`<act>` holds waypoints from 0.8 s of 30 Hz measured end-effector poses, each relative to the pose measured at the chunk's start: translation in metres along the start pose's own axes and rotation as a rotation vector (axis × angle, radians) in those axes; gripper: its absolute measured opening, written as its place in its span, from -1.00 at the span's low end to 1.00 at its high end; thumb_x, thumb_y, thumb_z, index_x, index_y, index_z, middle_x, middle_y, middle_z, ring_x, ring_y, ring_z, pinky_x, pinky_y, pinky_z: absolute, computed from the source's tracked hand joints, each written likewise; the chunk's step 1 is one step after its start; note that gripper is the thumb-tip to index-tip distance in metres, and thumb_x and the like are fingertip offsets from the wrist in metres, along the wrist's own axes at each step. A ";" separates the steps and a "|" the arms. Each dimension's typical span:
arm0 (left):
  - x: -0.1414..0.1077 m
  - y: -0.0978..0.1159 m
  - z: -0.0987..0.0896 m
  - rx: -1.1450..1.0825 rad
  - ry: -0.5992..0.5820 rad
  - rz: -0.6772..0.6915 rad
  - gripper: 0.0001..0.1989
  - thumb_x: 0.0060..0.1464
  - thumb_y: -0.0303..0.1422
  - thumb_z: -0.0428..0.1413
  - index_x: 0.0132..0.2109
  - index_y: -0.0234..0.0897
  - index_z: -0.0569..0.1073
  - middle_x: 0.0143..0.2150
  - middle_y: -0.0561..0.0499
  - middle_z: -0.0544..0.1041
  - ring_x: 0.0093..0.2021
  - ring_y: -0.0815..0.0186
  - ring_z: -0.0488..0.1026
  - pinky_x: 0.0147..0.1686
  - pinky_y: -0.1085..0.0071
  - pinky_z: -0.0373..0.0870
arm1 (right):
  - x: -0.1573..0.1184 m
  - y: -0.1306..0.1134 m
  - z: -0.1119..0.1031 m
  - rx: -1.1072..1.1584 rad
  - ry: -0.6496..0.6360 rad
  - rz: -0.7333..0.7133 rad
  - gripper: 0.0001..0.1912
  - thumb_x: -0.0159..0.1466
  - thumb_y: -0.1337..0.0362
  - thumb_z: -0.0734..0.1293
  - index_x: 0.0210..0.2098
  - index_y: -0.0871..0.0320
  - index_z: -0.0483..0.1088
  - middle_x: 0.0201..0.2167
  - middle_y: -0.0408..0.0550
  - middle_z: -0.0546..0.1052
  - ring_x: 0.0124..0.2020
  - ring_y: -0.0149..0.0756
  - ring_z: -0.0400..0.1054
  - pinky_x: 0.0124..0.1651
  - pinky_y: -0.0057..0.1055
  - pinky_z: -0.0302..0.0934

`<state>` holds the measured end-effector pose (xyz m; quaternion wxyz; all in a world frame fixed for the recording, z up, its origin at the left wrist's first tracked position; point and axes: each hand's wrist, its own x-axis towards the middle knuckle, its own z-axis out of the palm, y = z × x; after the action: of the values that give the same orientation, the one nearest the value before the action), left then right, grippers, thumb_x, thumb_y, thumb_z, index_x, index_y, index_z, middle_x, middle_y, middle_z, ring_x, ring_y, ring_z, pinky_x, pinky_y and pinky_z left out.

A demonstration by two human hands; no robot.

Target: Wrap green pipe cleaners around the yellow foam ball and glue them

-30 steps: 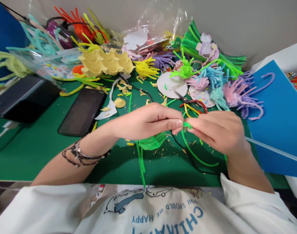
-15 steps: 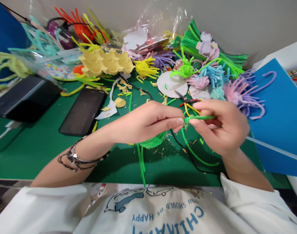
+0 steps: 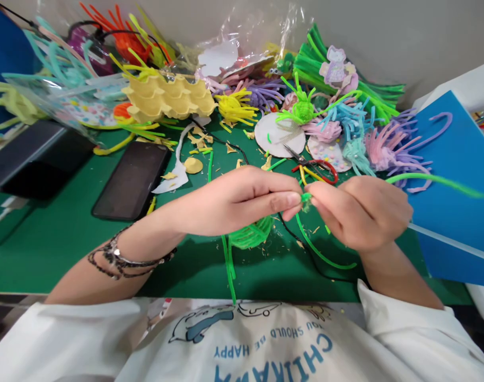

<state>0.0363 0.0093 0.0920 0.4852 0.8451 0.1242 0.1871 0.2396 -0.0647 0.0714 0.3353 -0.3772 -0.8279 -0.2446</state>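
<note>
A bright green pipe cleaner [image 3: 436, 179] is pinched between my two hands, its twisted part showing in the small gap between the fingertips. Its free end sticks out to the right, past the knuckles of my right hand [image 3: 363, 212]. My left hand [image 3: 252, 204], fingers pressed together, grips the other side of the twist. Under my left hand lies a green wound ball [image 3: 252, 233], partly covered, with green strands hanging towards the table's front edge. Red-handled scissors [image 3: 323, 168] rest just beyond my right hand, beside yellow stems.
A phone [image 3: 132, 180] and a black device [image 3: 38, 156] lie at the left. Behind are a yellow egg carton [image 3: 168, 98], a white disc [image 3: 279, 135] and colourful pipe-cleaner bundles. A blue board [image 3: 460, 212] is at the right; a black cable crosses the green table [image 3: 186, 276].
My right hand has turned and closed more tightly, uncovering the red scissor handles. The green pipe cleaner's free end now extends out to the right over the blue board.
</note>
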 end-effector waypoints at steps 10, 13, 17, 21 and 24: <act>-0.001 0.004 0.001 0.164 0.090 0.037 -0.65 0.34 -0.30 -0.06 -0.45 -0.27 0.31 -0.57 0.13 0.29 -0.55 0.47 0.21 -0.48 0.55 0.20 | 0.012 -0.004 0.002 0.959 -0.323 0.570 -0.63 0.44 0.18 0.15 -0.46 0.15 0.31 -0.58 -0.23 0.36 -0.60 -0.52 0.17 -0.54 -0.53 0.08; -0.001 0.004 -0.003 0.080 0.059 -0.037 -0.65 0.32 -0.29 -0.05 -0.45 -0.28 0.32 -0.57 0.14 0.28 -0.55 0.47 0.20 -0.50 0.57 0.19 | 0.007 -0.004 0.002 0.410 -0.192 0.326 -0.84 0.39 0.26 0.24 -0.22 0.11 0.45 -0.48 -0.20 0.48 -0.53 -0.49 0.26 -0.46 -0.48 0.07; 0.001 0.003 -0.005 0.013 0.003 -0.104 -0.65 0.30 -0.29 -0.05 -0.47 -0.29 0.32 -0.55 0.14 0.29 -0.52 0.48 0.23 -0.47 0.59 0.21 | 0.003 -0.003 0.005 -0.032 -0.079 -0.008 -0.84 0.35 0.33 0.30 -0.09 0.07 0.45 -0.60 -0.26 0.36 -0.56 -0.45 0.18 -0.44 -0.41 0.00; 0.000 -0.001 -0.004 0.032 -0.025 -0.097 -0.70 0.28 -0.37 -0.08 -0.41 -0.30 0.37 -0.52 0.13 0.34 -0.51 0.49 0.25 -0.46 0.60 0.21 | 0.005 0.000 0.007 -0.022 -0.098 -0.060 -0.86 0.39 0.35 0.23 -0.23 0.13 0.43 -0.58 -0.23 0.35 -0.52 -0.43 0.19 -0.40 -0.41 0.06; -0.003 -0.004 -0.004 0.148 -0.044 -0.054 -0.74 0.30 -0.40 -0.10 -0.30 -0.29 0.43 -0.47 0.11 0.40 -0.48 0.47 0.31 -0.44 0.60 0.22 | 0.007 0.001 0.005 0.024 -0.145 -0.068 -0.84 0.39 0.35 0.22 -0.30 0.16 0.40 -0.55 -0.19 0.38 -0.48 -0.42 0.22 -0.38 -0.41 0.10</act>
<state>0.0312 0.0132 0.0900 0.4290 0.8788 0.1499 0.1458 0.2351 -0.0571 0.0732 0.2703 -0.3617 -0.8652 -0.2179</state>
